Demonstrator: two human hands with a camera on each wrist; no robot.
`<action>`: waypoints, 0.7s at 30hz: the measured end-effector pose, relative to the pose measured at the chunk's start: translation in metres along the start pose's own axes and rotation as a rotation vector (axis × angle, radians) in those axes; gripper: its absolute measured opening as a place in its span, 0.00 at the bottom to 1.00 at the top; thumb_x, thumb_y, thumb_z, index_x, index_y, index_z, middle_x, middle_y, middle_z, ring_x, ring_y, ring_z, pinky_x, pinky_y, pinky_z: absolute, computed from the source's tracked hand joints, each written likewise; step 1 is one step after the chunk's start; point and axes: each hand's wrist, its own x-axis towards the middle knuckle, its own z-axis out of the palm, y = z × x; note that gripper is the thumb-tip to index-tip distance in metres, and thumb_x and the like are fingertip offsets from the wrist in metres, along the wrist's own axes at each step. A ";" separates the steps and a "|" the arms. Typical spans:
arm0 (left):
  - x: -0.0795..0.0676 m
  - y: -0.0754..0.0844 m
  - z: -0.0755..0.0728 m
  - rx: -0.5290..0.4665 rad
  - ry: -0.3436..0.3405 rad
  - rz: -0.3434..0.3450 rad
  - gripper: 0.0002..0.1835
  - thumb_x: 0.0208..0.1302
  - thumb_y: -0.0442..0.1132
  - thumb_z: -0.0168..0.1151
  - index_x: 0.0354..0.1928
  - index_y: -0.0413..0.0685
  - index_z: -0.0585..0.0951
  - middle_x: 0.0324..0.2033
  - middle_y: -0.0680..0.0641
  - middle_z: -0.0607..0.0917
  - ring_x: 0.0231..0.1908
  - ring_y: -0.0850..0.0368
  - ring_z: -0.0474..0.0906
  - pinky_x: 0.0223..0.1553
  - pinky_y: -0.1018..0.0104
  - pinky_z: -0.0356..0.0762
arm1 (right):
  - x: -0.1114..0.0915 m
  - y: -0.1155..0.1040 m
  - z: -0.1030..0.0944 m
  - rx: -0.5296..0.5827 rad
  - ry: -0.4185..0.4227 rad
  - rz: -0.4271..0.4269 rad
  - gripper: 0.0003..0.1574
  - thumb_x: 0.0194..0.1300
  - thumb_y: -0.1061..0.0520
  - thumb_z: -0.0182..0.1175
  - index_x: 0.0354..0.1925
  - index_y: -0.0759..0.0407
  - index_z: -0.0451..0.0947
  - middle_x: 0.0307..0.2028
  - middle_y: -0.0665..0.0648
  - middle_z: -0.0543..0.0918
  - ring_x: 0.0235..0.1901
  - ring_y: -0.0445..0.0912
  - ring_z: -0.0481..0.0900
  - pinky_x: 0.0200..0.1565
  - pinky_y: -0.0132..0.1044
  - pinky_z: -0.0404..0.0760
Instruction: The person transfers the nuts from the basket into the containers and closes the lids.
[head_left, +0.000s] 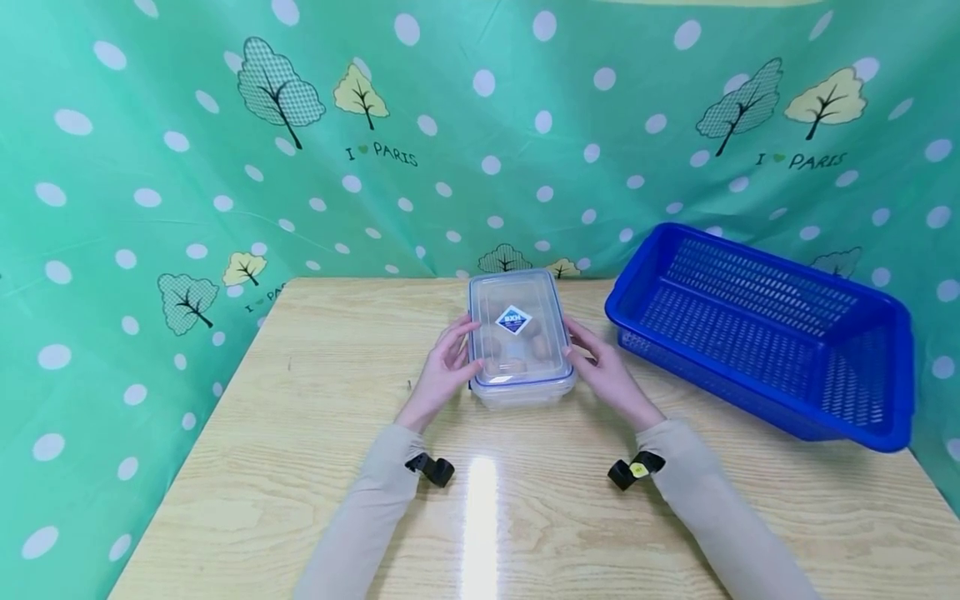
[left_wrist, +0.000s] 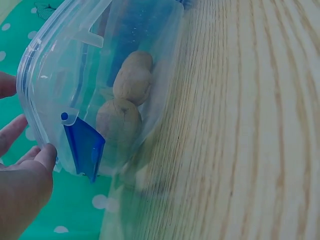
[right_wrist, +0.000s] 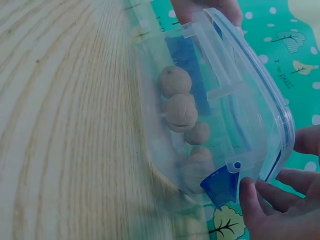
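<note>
A clear plastic food container [head_left: 522, 395] with a blue-edged lid [head_left: 513, 292] rests on the table before me. Its lid carries a blue and white label [head_left: 513, 320]. Through the walls I make out several walnuts [right_wrist: 181, 112], also visible as walnuts [left_wrist: 132, 80] in the left wrist view. My left hand [head_left: 441, 368] holds the left side by the lid's rim, and my right hand [head_left: 609, 373] holds the right side likewise. Blue side latches [left_wrist: 86, 147] stand out from the wall near each hand. Some fingertips are hidden by the rim.
A large blue perforated basket [head_left: 750, 408] stands at the right of the wooden table [head_left: 315, 400]. Behind the table hangs a green polka-dot cloth [head_left: 450, 108] with tree prints. Each wrist bears a small black camera [head_left: 438, 472].
</note>
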 end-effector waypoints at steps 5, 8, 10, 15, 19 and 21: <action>0.002 0.001 0.001 0.039 -0.005 -0.015 0.32 0.58 0.18 0.58 0.66 0.31 0.65 0.72 0.39 0.51 0.71 0.45 0.46 0.69 0.58 0.49 | -0.001 0.001 0.002 -0.011 -0.001 -0.014 0.33 0.76 0.57 0.47 0.74 0.58 0.52 0.71 0.61 0.59 0.66 0.57 0.61 0.64 0.54 0.62; 0.001 0.007 0.003 0.044 -0.014 -0.020 0.32 0.58 0.18 0.57 0.66 0.28 0.63 0.72 0.35 0.50 0.71 0.41 0.45 0.69 0.54 0.47 | -0.001 0.001 0.003 -0.008 -0.001 -0.025 0.33 0.76 0.58 0.47 0.74 0.59 0.52 0.71 0.62 0.59 0.66 0.58 0.61 0.64 0.53 0.62; 0.000 0.015 0.004 0.049 -0.024 -0.020 0.32 0.57 0.17 0.57 0.65 0.25 0.62 0.71 0.33 0.48 0.71 0.39 0.44 0.69 0.51 0.46 | -0.001 0.002 0.003 -0.005 -0.003 -0.026 0.33 0.76 0.58 0.46 0.74 0.59 0.52 0.71 0.62 0.58 0.66 0.58 0.62 0.64 0.52 0.63; -0.002 0.029 0.007 0.087 -0.044 -0.027 0.32 0.58 0.19 0.57 0.66 0.24 0.61 0.71 0.30 0.48 0.71 0.38 0.44 0.69 0.50 0.46 | -0.001 0.003 0.004 0.004 -0.004 -0.006 0.33 0.76 0.58 0.46 0.75 0.57 0.52 0.71 0.61 0.57 0.66 0.58 0.62 0.63 0.49 0.64; -0.003 0.029 0.006 0.121 -0.050 -0.038 0.32 0.60 0.21 0.57 0.67 0.26 0.61 0.71 0.31 0.48 0.71 0.39 0.45 0.69 0.50 0.45 | -0.002 0.002 0.005 -0.002 -0.001 0.004 0.33 0.76 0.58 0.47 0.74 0.60 0.52 0.71 0.63 0.56 0.66 0.60 0.61 0.63 0.49 0.64; -0.003 0.027 0.006 0.123 -0.054 -0.034 0.31 0.61 0.21 0.57 0.66 0.26 0.61 0.71 0.30 0.47 0.71 0.38 0.44 0.69 0.49 0.45 | -0.002 0.002 0.005 -0.006 0.003 0.002 0.33 0.75 0.59 0.47 0.74 0.62 0.52 0.71 0.65 0.56 0.66 0.61 0.61 0.63 0.50 0.64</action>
